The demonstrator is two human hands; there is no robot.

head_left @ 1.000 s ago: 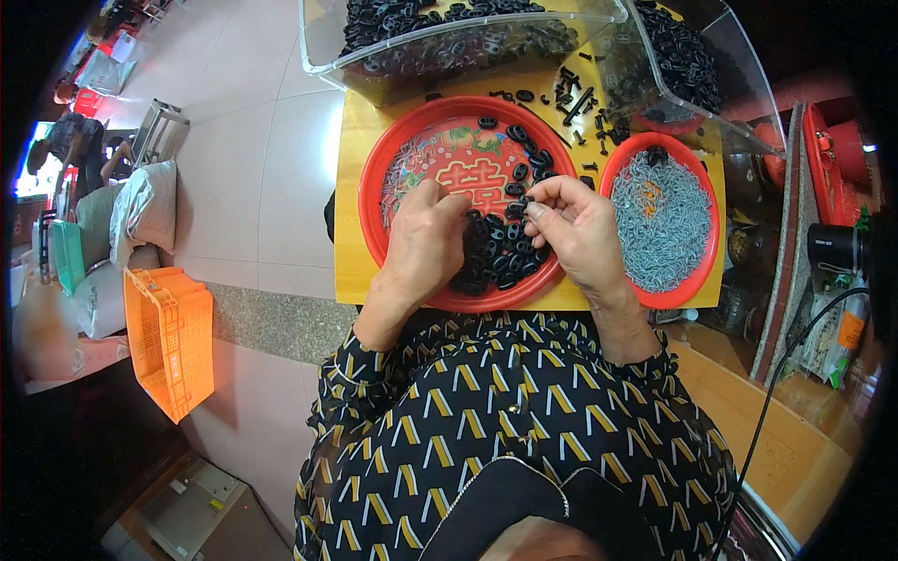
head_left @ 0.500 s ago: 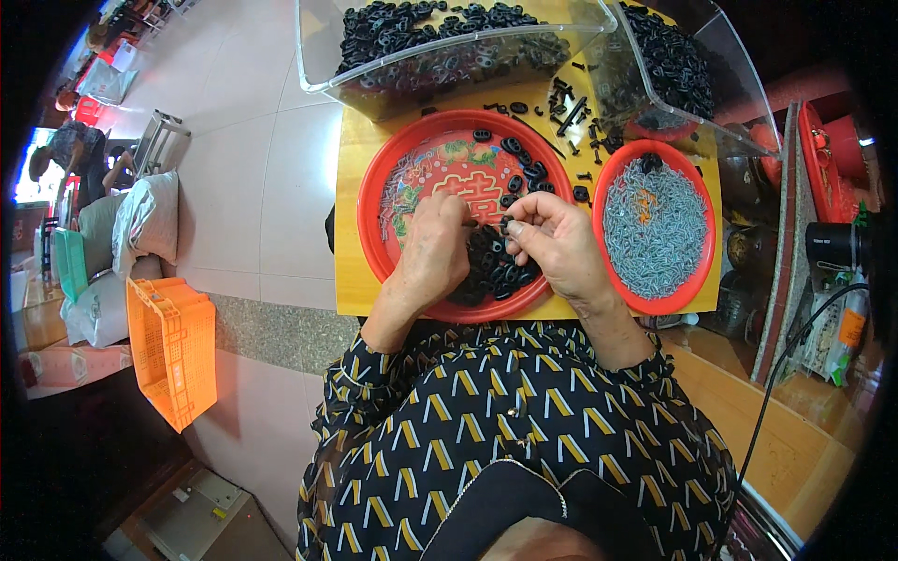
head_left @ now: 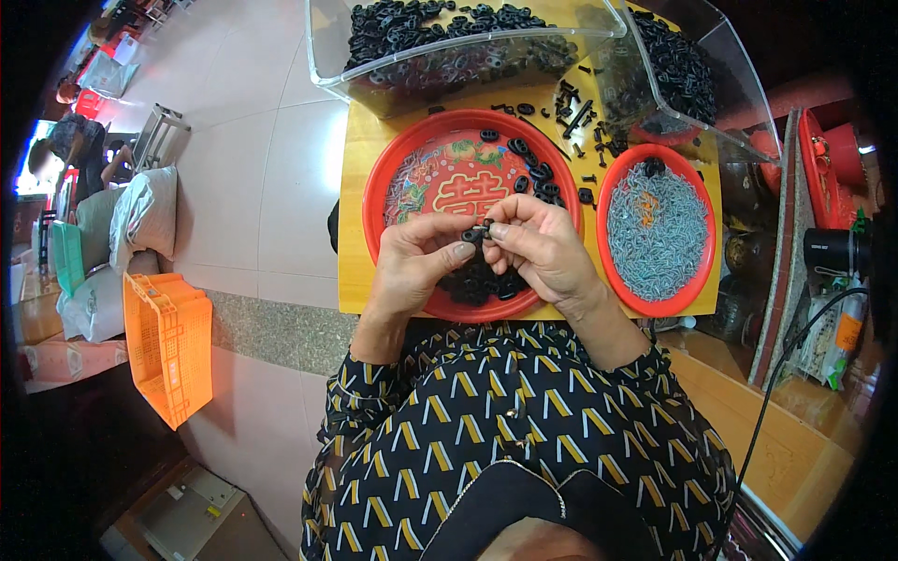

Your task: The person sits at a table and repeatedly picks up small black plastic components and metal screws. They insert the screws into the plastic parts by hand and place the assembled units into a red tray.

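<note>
Over the near half of a round red tray (head_left: 374,201), my two hands meet fingertip to fingertip. Thumb and forefinger of my left hand (head_left: 412,266) pinch a small black oval plastic part (head_left: 472,236). My right hand (head_left: 552,251) is closed, its thumb and forefinger pressed together against the end of that part; a tiny dark piece shows there, too small to name. Beneath the hands lies a heap of black plastic parts (head_left: 482,285), partly hidden by them. More of these parts line the tray's right side, and some small screws (head_left: 409,173) lie at its left.
Right of the tray, an oval red basin (head_left: 608,266) is full of silvery screws (head_left: 659,238). Two clear bins of black parts, one at the back (head_left: 486,61) and one at back right (head_left: 739,93), stand on the yellow table (head_left: 355,280). An orange crate (head_left: 173,346) sits at left.
My left hand has risen from the heap with a black oval part and turned toward my right hand. The right hand has moved slightly left, so the fingertips now meet.
</note>
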